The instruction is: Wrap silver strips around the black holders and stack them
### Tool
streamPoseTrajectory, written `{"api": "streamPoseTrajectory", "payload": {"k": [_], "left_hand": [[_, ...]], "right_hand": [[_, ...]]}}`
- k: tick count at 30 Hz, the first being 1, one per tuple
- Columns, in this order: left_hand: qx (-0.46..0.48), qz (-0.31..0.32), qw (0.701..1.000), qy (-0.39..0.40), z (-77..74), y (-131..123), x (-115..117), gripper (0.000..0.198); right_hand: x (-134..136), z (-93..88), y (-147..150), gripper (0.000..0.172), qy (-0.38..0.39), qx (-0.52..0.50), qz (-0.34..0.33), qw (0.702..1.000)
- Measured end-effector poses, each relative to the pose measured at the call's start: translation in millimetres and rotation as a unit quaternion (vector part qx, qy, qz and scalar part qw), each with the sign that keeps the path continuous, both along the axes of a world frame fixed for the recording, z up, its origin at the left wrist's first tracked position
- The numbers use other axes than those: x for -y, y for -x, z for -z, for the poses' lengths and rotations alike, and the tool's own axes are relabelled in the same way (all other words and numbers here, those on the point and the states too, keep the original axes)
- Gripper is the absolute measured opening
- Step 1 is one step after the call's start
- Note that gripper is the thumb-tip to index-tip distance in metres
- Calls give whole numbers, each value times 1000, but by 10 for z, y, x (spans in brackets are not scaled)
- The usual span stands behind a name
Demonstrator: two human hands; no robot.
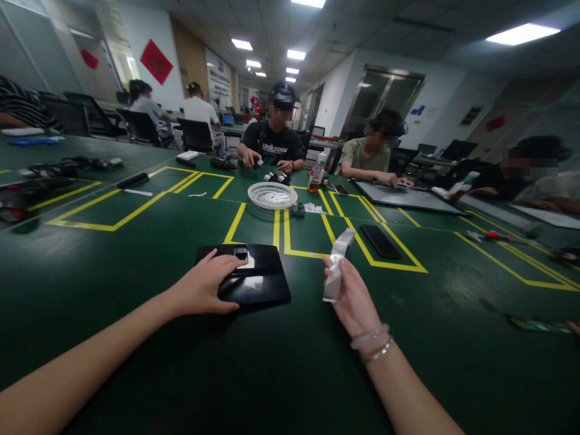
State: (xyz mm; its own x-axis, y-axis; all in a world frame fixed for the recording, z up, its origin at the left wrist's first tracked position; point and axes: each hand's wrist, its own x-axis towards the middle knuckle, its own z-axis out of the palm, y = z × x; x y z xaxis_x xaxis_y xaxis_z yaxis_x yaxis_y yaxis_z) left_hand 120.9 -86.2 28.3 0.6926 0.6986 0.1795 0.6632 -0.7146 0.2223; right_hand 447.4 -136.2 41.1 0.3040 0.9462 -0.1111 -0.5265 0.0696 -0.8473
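Note:
A glossy black plate (267, 281) lies on the green table in front of me, with a small raised socket (240, 254) near its far edge. My left hand (206, 283) rests over the plate's left part, fingers spread across the top and thumb stretched toward the near edge. Right of the plate, my right hand (353, 296) is raised a little above the table. Between its thumb and fingers is a shiny, curved silver strip (338, 263); I cannot tell whether it is foil, tape or plastic. A bracelet and a bangle circle my right wrist.
A white round basket (272, 197) stands farther back, near a bottle (316, 177) of amber liquid. A black phone (379, 241) lies right of my right hand. Yellow tape lines mark the table. Cables and tools (27, 187) lie left; co-workers sit opposite, one at a flat panel (408, 199).

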Motion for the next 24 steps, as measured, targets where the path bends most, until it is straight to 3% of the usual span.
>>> {"api": "streamPoseTrajectory", "payload": {"k": [5,8,11,14,16,18,20,24], "left_hand": [[11,79,997,3,84,-142,120,84],[-1,101,995,-24,59,-162,152,84],[6,149,985,-92,-10,-187,226,70],[45,211,959,-183,-71,-230,323,37],[55,223,946,-230,-84,-262,361,26],[36,214,948,-234,-71,-289,356,21],[2,198,960,-199,-38,-303,317,14],[-36,181,974,-133,22,-295,247,20]], "right_hand": [[49,26,55,37,-63,176,-3,982],[78,47,60,32,-103,340,-13,935],[117,51,82,25,-181,519,-32,835],[170,51,139,25,-231,683,-76,689],[209,58,181,29,-235,759,-124,594],[241,66,211,30,-225,803,-163,527],[264,69,224,28,-212,825,-173,494],[277,50,222,26,-204,835,-163,483]]}}
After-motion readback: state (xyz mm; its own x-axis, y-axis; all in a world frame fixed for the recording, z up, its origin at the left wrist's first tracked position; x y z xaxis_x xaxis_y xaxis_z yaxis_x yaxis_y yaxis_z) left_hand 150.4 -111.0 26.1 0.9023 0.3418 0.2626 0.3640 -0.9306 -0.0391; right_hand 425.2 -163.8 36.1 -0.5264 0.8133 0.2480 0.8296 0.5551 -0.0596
